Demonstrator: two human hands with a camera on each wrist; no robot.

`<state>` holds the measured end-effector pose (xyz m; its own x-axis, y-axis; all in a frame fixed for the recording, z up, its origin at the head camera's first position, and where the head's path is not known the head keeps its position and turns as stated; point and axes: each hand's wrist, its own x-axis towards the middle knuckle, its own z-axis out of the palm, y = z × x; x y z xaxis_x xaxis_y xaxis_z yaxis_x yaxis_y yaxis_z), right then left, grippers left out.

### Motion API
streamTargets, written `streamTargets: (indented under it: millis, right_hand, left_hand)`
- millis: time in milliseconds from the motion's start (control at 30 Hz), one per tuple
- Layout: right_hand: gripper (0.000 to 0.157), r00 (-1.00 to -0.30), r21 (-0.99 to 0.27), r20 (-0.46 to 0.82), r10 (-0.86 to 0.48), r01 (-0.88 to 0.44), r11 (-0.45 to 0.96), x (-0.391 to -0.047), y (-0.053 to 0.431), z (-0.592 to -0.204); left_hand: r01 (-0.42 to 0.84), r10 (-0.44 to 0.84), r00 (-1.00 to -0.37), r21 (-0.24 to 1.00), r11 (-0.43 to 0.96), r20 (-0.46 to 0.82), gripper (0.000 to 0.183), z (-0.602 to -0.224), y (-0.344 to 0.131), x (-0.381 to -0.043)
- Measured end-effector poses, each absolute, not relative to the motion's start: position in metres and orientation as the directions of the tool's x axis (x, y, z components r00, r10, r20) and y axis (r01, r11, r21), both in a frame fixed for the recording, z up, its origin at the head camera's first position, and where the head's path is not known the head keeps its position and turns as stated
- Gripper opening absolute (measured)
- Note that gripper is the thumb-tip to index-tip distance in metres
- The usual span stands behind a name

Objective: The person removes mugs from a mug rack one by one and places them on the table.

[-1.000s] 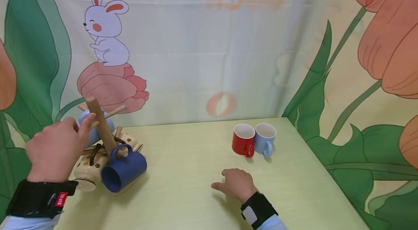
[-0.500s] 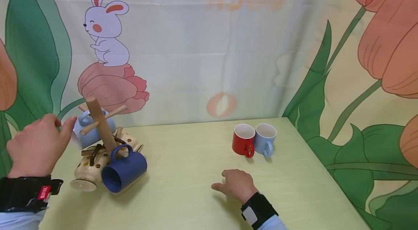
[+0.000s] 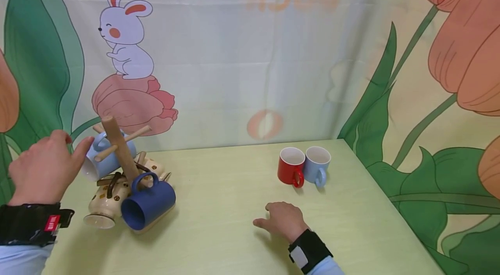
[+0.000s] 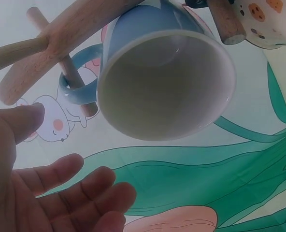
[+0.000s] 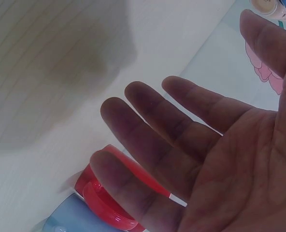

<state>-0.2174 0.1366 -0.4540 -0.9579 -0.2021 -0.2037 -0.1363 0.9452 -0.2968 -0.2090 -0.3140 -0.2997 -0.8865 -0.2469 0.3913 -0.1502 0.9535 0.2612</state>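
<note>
The left hand (image 3: 48,168) is spread loosely, thumb apart from the fingers, holding nothing. Just to its right, apart from it, a light-blue, white-lined glazed mug (image 3: 106,166) hangs tilted on a pale wooden peg rack (image 3: 119,142), a peg passing through its loop handle (image 4: 80,98). The mug looks to be ceramic: stiff, fairly weighty, slick and liable to chip. The handle, or the body with the thumb opposite the fingers, would likely give the safest hold. Nearer the person, a dark-blue cylindrical mug (image 3: 154,203) hangs from the rack. The right hand (image 3: 283,220) is also spread and holds nothing over the pale wood-grain tabletop (image 3: 218,205); beyond it stands a red, white-lined mug (image 3: 288,171).
</note>
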Motion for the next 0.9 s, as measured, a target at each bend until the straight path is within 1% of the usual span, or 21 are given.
streamTargets:
  millis: [233, 533, 633, 767, 900]
  right_hand:
    - [0.056, -0.958, -0.306, -0.213, -0.193, -0.122, 0.944, -0.218, 0.137, -0.457]
    - [0.055, -0.959, -0.31, -0.19, -0.209, -0.143, 0.94, -0.218, 0.138, -0.46]
    - [0.055, -0.96, -0.313, -0.186, -0.211, -0.146, 0.939, -0.217, 0.138, -0.46]
    - [0.055, -0.959, -0.32, -0.19, -0.21, -0.142, 0.937, -0.218, 0.139, -0.461]
    - [0.055, -0.958, -0.324, -0.19, -0.214, -0.145, 0.935, -0.217, 0.14, -0.461]
  left_hand:
    - [-0.125, -0.22, -0.885, 0.244, 0.962, 0.41, 0.073, -0.296, -0.316, -0.212]
    - [-0.124, -0.207, -0.905, 0.235, 0.964, 0.372, 0.079, -0.291, -0.315, -0.215]
    - [-0.091, -0.171, -0.911, 0.222, 0.971, 0.374, 0.071, -0.29, -0.317, -0.218]
    - [0.003, -0.067, -0.92, 0.177, 0.984, 0.387, 0.051, -0.288, -0.321, -0.226]
    - [0.085, 0.041, -0.937, 0.112, 0.99, 0.348, 0.043, -0.286, -0.328, -0.238]
